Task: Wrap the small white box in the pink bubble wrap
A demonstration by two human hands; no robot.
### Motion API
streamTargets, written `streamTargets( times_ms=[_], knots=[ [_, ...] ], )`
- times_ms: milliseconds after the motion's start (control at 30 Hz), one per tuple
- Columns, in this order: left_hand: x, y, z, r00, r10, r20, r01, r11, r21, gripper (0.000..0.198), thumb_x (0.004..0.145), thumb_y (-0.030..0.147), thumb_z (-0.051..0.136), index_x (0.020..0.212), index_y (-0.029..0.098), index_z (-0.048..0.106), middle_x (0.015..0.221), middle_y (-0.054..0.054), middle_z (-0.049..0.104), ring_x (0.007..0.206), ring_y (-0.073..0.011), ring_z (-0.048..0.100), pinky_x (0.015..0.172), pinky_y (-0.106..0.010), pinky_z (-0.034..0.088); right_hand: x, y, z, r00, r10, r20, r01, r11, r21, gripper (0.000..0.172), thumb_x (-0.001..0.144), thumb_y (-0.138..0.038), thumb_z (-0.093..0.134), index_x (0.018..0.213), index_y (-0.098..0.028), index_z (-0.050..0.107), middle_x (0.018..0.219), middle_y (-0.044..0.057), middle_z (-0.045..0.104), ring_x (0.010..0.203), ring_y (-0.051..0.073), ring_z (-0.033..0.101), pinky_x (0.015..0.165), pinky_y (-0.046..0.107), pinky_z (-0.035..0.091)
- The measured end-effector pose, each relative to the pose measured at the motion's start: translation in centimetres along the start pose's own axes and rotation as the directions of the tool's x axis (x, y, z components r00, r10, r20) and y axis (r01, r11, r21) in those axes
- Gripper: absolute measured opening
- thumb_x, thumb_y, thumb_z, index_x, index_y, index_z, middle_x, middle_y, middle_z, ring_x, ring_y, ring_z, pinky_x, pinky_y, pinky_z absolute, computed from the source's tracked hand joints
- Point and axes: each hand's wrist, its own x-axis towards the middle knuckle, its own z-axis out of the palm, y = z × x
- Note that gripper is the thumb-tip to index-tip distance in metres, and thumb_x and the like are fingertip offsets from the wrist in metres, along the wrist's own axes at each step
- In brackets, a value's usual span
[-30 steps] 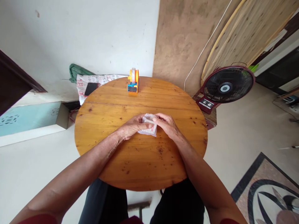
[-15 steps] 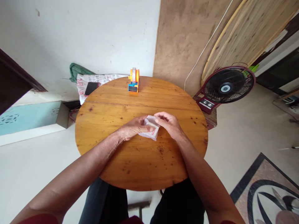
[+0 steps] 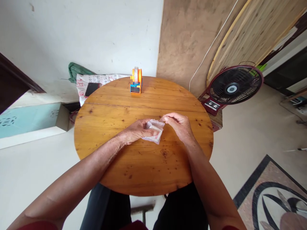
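A small white packet (image 3: 157,131) with red print lies inside translucent, whitish plastic wrap (image 3: 153,122), held just above the round wooden table (image 3: 144,169). My left hand (image 3: 134,131) is closed around the left side of this bundle, thumb across its top and the other fingers mostly hidden beneath. At the wrap's upper right corner, my right hand (image 3: 179,125) pinches a thin see-through bit of the plastic between thumb and forefinger. Its other fingers are curled. What exactly the packet contains cannot be made out.
An orange and blue tape dispenser (image 3: 136,80) stands at the table's far edge. Beyond the far left edge lie a dark phone-like object (image 3: 92,88) and a printed white sack (image 3: 81,83). A dark red fan (image 3: 232,88) is to the right, beside the table.
My right hand has moved slightly right, away from the packet, drawing a thin bit of plastic outward. My left hand keeps its grip. The camera view has shifted a little.
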Motion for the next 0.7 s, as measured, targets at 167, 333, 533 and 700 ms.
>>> streamTargets(
  times_ms=[167, 333, 533, 700],
  knots=[
    [0.0, -0.2, 0.0, 1.0, 0.003, 0.016, -0.003, 1.0, 0.012, 0.049, 0.062, 0.034, 0.087, 0.102, 0.016, 0.065, 0.088, -0.003, 0.068, 0.078, -0.0179, 0.064, 0.075, -0.031, 0.047, -0.2, -0.5, -0.1, 0.999, -0.031, -0.011, 0.03, 0.998, -0.061, 0.017, 0.084, -0.035, 0.064, 0.081, -0.02, 0.072, 0.083, 0.003, 0.074, 0.077, 0.019, 0.067, 0.076, 0.034, 0.052],
    [0.1, -0.5, -0.3, 0.999, 0.033, 0.011, -0.033, 0.999, 0.017, 0.051, 0.063, 0.035, 0.086, 0.105, 0.015, 0.064, 0.09, -0.003, 0.068, 0.079, -0.017, 0.063, 0.076, -0.031, 0.047, -0.6, -1.2, 0.3, 0.995, -0.102, -0.001, 0.101, 0.984, -0.146, 0.015, 0.087, -0.03, 0.061, 0.081, -0.021, 0.071, 0.083, 0.002, 0.074, 0.079, 0.019, 0.068, 0.077, 0.033, 0.052],
    [0.3, -0.6, -0.5, 0.991, 0.086, -0.106, -0.082, 0.995, 0.049, 0.053, 0.063, 0.036, 0.087, 0.104, 0.015, 0.061, 0.084, 0.0, 0.064, 0.073, -0.0134, 0.059, 0.071, -0.027, 0.044, -1.2, -1.6, 1.1, 0.981, -0.174, 0.092, 0.19, 0.958, -0.214, 0.016, 0.09, -0.029, 0.059, 0.084, -0.023, 0.072, 0.086, 0.001, 0.075, 0.082, 0.018, 0.069, 0.08, 0.032, 0.051],
    [0.5, -0.6, -0.6, 0.985, 0.11, -0.131, -0.106, 0.994, 0.036, 0.052, 0.061, 0.036, 0.088, 0.1, 0.016, 0.06, 0.079, 0.003, 0.063, 0.07, -0.0116, 0.058, 0.069, -0.025, 0.043, -1.4, -1.6, 1.4, 0.976, -0.198, 0.097, 0.215, 0.95, -0.227, 0.015, 0.09, -0.029, 0.059, 0.084, -0.024, 0.072, 0.088, 0.001, 0.076, 0.085, 0.019, 0.069, 0.083, 0.033, 0.051]
  ],
)
